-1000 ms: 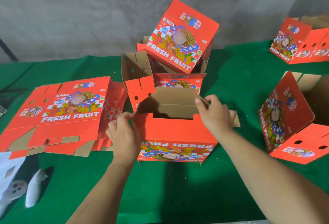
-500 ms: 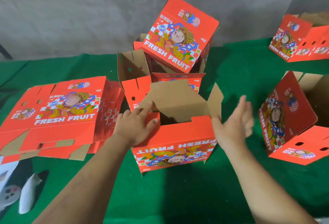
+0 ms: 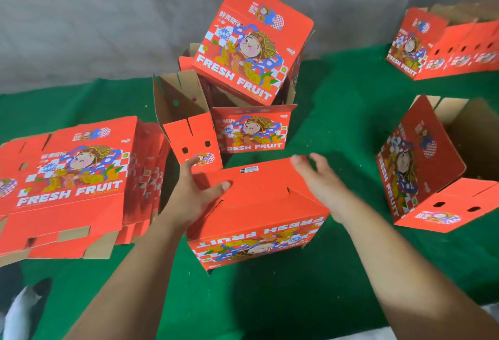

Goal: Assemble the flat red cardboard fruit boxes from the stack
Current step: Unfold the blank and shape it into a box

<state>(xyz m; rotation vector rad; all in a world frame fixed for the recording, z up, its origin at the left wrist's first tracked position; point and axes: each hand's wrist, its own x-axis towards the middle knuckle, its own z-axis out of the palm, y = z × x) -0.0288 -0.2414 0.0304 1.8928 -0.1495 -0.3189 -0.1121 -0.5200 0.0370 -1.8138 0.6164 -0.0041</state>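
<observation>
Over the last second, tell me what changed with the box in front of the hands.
The box in front went from open, its brown flaps up, to closed with a flat red face on top. The left hand let go of the edge it pinched and now lies flat on that face. The right hand released its flap and is open at the far edge. The flat stack and the other boxes stayed put.

"FRESH FRUIT" reads upside down on the front of the box [image 3: 256, 234] before me. The same words stand on the flat stack [image 3: 73, 177] and the tilted box [image 3: 253, 42], which also shows "666".
</observation>
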